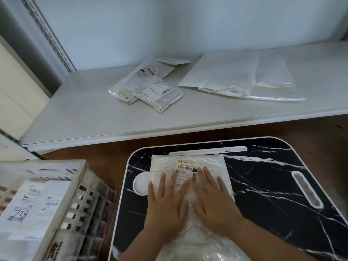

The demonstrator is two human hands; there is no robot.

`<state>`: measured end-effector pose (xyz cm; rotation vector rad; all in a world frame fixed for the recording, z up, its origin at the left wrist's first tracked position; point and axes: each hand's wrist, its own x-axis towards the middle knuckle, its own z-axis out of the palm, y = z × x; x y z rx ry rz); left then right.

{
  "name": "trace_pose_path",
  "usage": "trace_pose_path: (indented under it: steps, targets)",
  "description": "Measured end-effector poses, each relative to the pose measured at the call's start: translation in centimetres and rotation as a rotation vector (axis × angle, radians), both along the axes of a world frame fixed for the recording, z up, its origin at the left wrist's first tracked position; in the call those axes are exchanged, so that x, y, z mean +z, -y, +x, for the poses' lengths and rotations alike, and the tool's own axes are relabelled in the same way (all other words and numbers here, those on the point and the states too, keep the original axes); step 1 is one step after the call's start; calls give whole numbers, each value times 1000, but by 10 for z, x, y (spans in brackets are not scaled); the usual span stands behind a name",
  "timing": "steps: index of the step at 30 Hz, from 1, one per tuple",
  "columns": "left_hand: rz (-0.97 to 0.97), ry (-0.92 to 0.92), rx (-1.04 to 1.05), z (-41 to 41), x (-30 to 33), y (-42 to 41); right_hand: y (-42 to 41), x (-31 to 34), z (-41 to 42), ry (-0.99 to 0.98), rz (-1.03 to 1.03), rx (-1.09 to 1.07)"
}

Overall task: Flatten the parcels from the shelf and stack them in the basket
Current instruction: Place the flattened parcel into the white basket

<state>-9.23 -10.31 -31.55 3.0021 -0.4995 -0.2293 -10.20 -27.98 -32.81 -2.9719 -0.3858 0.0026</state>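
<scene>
A white plastic parcel (190, 161) with a printed label lies on the black marble-patterned lap table (263, 185). My left hand (166, 200) and my right hand (211, 196) press flat on it side by side, fingers straight and spread. On the white shelf (94, 113) beyond lie a heap of small labelled parcels (150, 87) and larger flat white parcels (235, 76). The cream slatted basket (79, 194) stands at the lower left and holds labelled parcels (32, 204) stacked flat.
The lap table has a round cup recess (140, 182) at its left, a slot along its far edge (207, 150) and a handle cut-out (307, 189) at the right. Brown wooden floor (105, 153) shows between shelf, basket and table.
</scene>
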Motion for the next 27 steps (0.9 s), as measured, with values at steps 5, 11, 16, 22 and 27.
trace_pose_path:
  steps: [5, 11, 16, 22, 27]
  targets:
    - [98, 23, -83, -51, -10, -12, 5, 0, -55, -154, -131, 41]
    - [123, -46, -20, -57, -30, -11, 1, -9, -60, -235, -147, -17]
    - [73, -93, 0, -55, -31, -11, 1, -20, -58, -235, -143, -19]
    - [85, -185, -3, -53, -29, -10, 3, -13, -54, -322, -114, 19]
    - [33, -293, 18, -42, -7, -9, 13, 16, -42, -474, 75, 60]
